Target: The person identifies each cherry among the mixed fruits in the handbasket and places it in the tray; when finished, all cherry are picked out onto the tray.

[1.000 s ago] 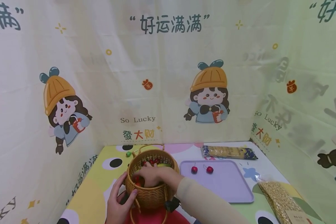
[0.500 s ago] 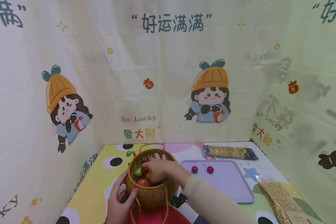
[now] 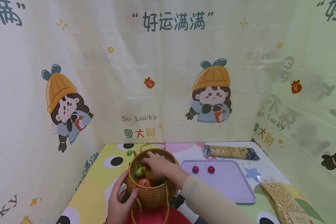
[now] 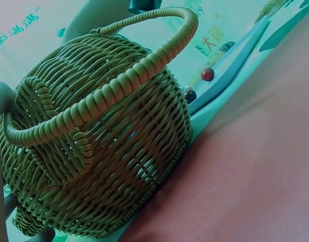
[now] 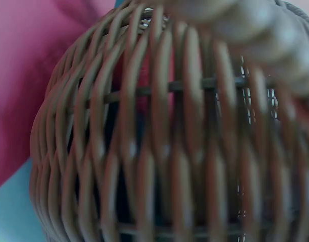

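Observation:
A round wicker basket point(image 3: 154, 196) stands at the table's near edge, its woven side filling much of the left wrist view. My left hand point(image 3: 119, 200) holds the basket's left side, fingers along the wall and thumb near the front rim. Inside lie a red apple point(image 3: 144, 183), a green fruit point(image 3: 140, 171) and something yellow beside them. My right hand point(image 3: 157, 166) reaches down into the basket from the right, with its fingertips hidden among the contents; I cannot tell whether it grasps anything. Only the basket's weave point(image 5: 159, 126) shows in the right wrist view.
Right of the basket lies a lilac tray point(image 3: 226, 191) bearing two cherries, one left point(image 3: 195, 169) and one right point(image 3: 211, 169). Behind it is a packet of noodles point(image 3: 229, 152). A bag of pale grains point(image 3: 281, 199) lies at the right. A small green item point(image 3: 129, 152) sits behind the basket.
Inside the basket, my right hand has shifted from the left part toward the back right, uncovering the apple and the green fruit. A small red fruit beside its fingers half a second ago is now mostly hidden.

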Motion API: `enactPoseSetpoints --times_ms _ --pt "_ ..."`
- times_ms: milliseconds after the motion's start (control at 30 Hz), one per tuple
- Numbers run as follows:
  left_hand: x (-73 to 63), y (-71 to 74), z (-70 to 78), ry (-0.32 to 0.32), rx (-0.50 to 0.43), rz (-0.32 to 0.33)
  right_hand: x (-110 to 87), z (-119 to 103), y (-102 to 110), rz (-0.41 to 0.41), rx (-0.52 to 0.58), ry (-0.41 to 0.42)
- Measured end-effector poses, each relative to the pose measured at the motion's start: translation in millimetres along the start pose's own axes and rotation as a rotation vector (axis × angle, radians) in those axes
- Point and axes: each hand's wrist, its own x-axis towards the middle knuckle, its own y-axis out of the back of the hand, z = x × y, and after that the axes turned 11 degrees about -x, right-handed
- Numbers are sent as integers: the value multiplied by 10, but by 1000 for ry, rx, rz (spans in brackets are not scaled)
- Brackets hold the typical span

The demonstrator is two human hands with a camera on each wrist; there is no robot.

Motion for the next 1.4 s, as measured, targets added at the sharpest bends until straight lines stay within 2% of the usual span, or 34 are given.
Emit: enactPoseSetpoints --times_ms 100,133,167,333,367,400,467,633,800,1033,1400 --pt "2 -10 1 -7 9 -6 17 20 -5 13 7 26" --pt "3 -13 0 -9 11 -9 66 60 -101 36 1 42" --pt "4 -15 -1 -11 8 -11 67 63 -103 39 3 47" --pt "-2 -20 -2 -24 -1 -9 60 73 -103 18 27 44" --pt "-3 -21 -3 -25 -3 -8 12 39 -7 -7 39 27" --pt "-4 -22 -4 -24 -3 -8 6 39 5 -11 41 18" --pt "-5 -22 -11 -23 -7 -9 14 55 -4 -3 53 7" --pt "-11 -18 -7 -20 -8 -5 -80 67 136 37 138 -2" --pt "-24 -22 12 -22 -3 2 -266 77 328 95 180 29" --pt "-29 -21 -3 -28 -7 -2 -588 164 452 185 245 28" --pt "-34 1 4 -10 -11 -7 -1122 510 410 377 410 -109"
